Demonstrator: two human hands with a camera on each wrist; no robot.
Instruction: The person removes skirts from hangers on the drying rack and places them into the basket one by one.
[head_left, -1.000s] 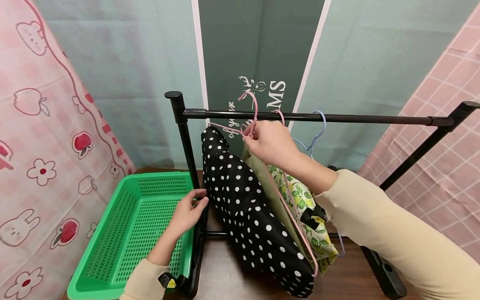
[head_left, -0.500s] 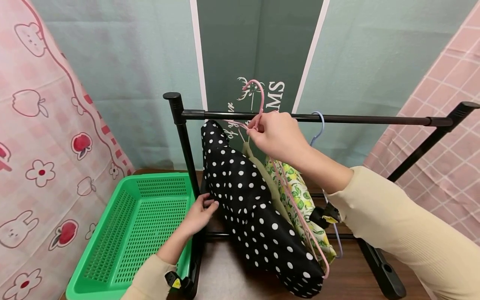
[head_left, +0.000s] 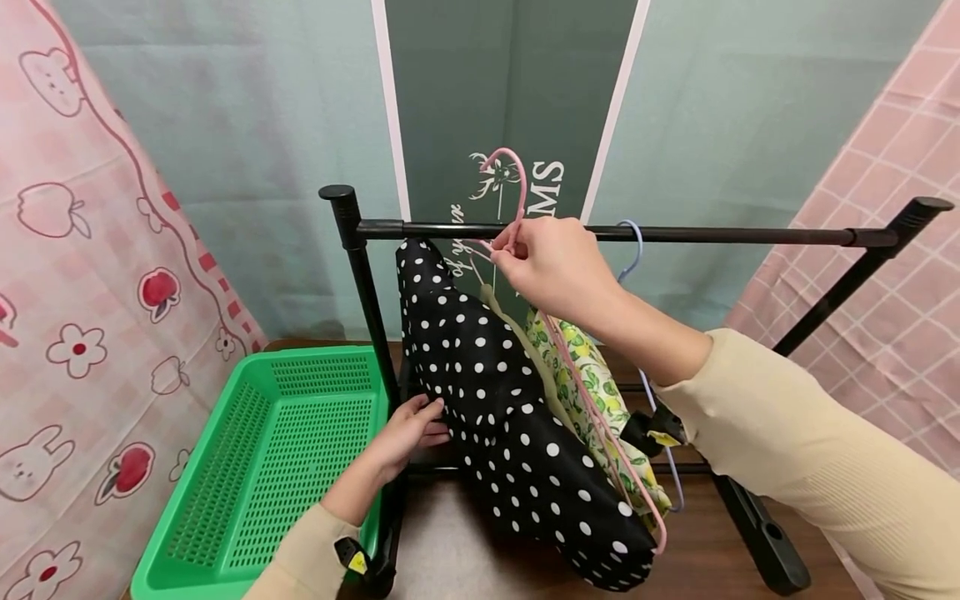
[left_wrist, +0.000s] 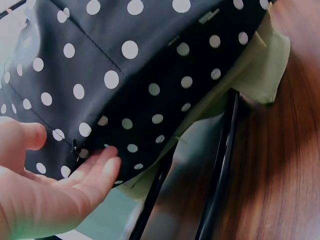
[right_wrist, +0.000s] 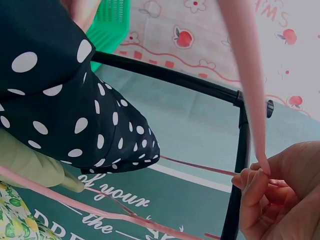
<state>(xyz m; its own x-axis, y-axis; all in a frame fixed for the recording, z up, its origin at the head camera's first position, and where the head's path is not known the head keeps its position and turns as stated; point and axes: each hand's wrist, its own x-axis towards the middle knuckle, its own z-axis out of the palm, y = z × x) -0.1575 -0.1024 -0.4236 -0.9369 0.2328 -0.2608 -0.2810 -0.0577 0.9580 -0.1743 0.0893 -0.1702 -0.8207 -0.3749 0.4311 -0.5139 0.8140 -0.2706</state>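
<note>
My right hand [head_left: 558, 262] pinches the neck of a pink hanger [right_wrist: 245, 60] between thumb and fingers. The hook rises above the black rail, apart from it. A black polka-dot garment [head_left: 480, 358] hangs slanted on this hanger, its near end low and to the right. Against its lower left side, my left hand [head_left: 405, 429] has loosely extended fingers that appear to touch the fabric, near a small zip pull [left_wrist: 75, 146] in the left wrist view. Just behind are an olive garment [right_wrist: 30, 160] and a lemon-print garment [head_left: 588, 371], both partly hidden.
The black rail [head_left: 750, 237] of a clothes rack spans the head view. A light blue hanger [head_left: 637, 250] hooks over it. To the left, a green basket [head_left: 247, 371] stands beside the rack's post [head_left: 365, 292]. Printed curtains [head_left: 217, 125] enclose the wooden surface [head_left: 450, 533].
My right hand has lifted the pink hanger, its hook now higher above the rail, and shifted slightly right. My left hand has moved right from the post to the polka-dot garment.
</note>
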